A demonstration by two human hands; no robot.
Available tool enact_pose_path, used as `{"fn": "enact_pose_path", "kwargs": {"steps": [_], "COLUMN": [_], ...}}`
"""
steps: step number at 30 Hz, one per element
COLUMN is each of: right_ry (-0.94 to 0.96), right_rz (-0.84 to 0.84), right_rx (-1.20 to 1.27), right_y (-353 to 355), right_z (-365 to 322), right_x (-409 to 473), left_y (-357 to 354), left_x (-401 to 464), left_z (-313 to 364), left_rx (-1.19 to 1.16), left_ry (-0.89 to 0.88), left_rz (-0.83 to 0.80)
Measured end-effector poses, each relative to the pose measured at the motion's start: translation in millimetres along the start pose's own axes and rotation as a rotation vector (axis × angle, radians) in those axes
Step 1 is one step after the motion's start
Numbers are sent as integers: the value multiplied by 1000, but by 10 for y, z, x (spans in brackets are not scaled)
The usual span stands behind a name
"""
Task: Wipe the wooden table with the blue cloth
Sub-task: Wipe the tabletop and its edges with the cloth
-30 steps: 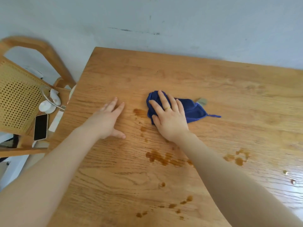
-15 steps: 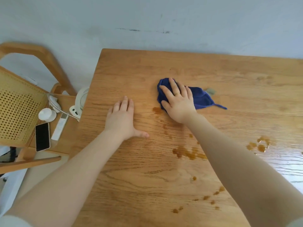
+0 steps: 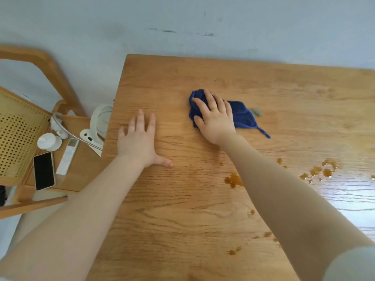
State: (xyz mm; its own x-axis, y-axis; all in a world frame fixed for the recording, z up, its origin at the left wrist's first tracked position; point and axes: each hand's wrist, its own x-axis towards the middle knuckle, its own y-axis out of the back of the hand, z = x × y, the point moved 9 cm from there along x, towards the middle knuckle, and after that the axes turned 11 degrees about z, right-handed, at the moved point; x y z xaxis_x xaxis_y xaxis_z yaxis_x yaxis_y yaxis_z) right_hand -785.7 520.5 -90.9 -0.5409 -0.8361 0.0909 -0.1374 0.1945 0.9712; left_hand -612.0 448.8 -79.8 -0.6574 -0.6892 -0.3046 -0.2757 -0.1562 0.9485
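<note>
Pale grey wall (image 3: 81, 27) stood behind a wooden worktop (image 3: 203, 209) whose grain ran across the view. The right hand (image 3: 216, 117) lay palm-down on the blue cloth (image 3: 242, 116), its fingers (image 3: 207, 97) straight and slightly spread, pressing the bunched fabric against the wood towards the far side of the worktop; a ring (image 3: 213, 108) showed on one finger. A thin loop of the cloth trailed off to the right. Just beyond the cloth lay a small greyish scrap (image 3: 256, 112), too blurred to identify. The left hand (image 3: 140, 138) rested flat on bare wood well left of the cloth, fingers extended and close together, thumb stuck out to the side. Brown spill spots (image 3: 318, 170) dotted the worktop on the right, with a larger patch (image 3: 232, 180) beside the right forearm and smaller drops nearer the viewer. Left of the worktop stood a cane-backed chair (image 3: 18, 134) carrying a phone (image 3: 44, 171), a white remote (image 3: 68, 156) and a white round object (image 3: 48, 141).
</note>
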Motion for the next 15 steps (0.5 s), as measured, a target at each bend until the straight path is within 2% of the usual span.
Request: {"fn": "enact_pose_path", "kwargs": {"steps": [4,9,11,15], "right_ry": [121,414,398,155], "right_rz": [53,-28,-38,-34], "right_rx": [22,39,28,-2], "right_y": [-13,-52,-65,-118], "right_z": [-274,-392,-305,-157], "right_x": [-444,-568,-252,346], "left_y": [-120,-111,-117,-153], "left_x": [-26,12,9,3], "left_z": [-65,-61,-64,-72], "left_rx": [-59,-110,-121,-133], "left_ry": [39,30,32,37], "left_rz": [-37,-23,-28,-46]}}
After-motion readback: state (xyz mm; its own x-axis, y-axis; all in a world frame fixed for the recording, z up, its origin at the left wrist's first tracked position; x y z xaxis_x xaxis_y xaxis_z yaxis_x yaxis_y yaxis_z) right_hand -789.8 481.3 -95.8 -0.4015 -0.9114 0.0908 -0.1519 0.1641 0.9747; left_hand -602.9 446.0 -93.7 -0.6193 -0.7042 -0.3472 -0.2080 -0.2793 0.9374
